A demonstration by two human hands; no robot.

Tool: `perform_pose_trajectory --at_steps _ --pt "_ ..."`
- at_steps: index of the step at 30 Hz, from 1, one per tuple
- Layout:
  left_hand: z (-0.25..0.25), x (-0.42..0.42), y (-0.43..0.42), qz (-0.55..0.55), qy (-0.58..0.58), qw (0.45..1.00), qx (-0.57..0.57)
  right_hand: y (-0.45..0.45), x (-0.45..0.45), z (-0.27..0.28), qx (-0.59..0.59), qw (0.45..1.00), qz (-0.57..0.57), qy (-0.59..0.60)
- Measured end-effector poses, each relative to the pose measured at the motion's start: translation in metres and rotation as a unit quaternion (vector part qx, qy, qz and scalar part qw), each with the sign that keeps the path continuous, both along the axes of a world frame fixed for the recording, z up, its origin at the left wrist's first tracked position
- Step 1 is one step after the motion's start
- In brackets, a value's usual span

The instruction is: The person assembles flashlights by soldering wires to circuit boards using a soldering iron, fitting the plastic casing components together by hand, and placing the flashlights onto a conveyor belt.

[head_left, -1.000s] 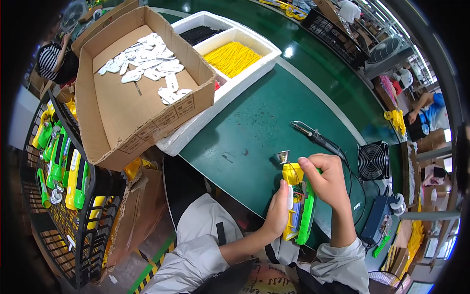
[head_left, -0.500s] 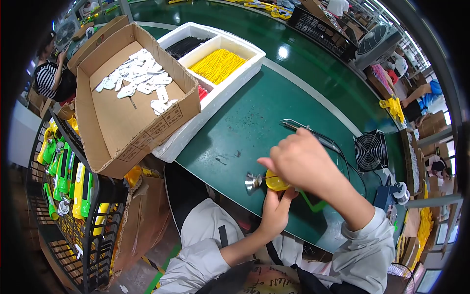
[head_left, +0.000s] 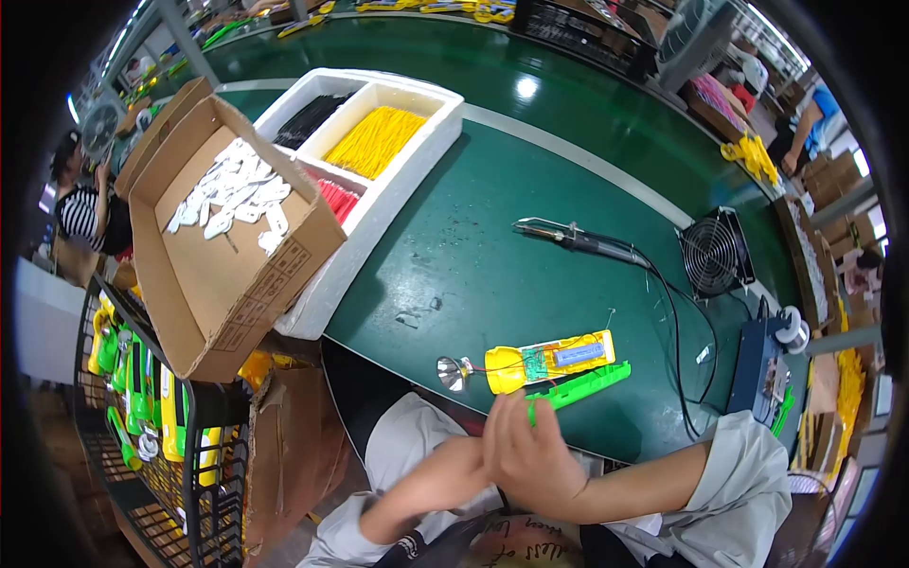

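Note:
A yellow housing (head_left: 507,370) lies open on the green table, showing a circuit board (head_left: 536,363), a blue battery (head_left: 579,354) and thin wires. Wired to its left end is a silver reflector (head_left: 452,373). Along its near side rests a green cover (head_left: 592,382). My right hand (head_left: 535,459) is closed just below the cover, fingers pressed together around something too small to make out. Close beside it, my left hand (head_left: 440,483) is blurred, its fingers largely hidden behind the right hand.
A soldering iron (head_left: 587,242) lies beyond the housing, near a black fan (head_left: 713,254) and a blue station (head_left: 757,364). Leftward are a foam box (head_left: 453,112) of wires, a carton (head_left: 308,263) of white pieces and a black basket (head_left: 204,492). Other people are in the background.
The yellow housing has been let go and now lies open on the table with the reflector and green cover. Both hands have moved down toward my body. The view has shifted.

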State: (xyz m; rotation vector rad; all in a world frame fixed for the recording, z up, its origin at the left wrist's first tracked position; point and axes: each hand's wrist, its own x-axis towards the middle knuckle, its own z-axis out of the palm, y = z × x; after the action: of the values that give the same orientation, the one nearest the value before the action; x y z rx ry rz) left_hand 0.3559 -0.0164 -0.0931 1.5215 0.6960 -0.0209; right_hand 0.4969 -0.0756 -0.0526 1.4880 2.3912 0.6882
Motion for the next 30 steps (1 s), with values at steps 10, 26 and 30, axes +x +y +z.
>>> perform_pose_trajectory --at_steps 10,26,30 --pt "0.029 0.033 0.082 0.121 -0.109 0.918 0.361 -0.031 0.009 -0.047 0.019 0.993 0.094 0.075" --pt "-0.007 0.048 0.068 0.084 -0.079 0.934 0.339 -0.059 0.085 -0.049 0.029 0.910 -0.072 0.407" --pt "-0.014 0.046 0.052 0.136 -0.074 0.908 0.390 -0.056 0.096 -0.055 0.007 0.891 -0.107 0.442"
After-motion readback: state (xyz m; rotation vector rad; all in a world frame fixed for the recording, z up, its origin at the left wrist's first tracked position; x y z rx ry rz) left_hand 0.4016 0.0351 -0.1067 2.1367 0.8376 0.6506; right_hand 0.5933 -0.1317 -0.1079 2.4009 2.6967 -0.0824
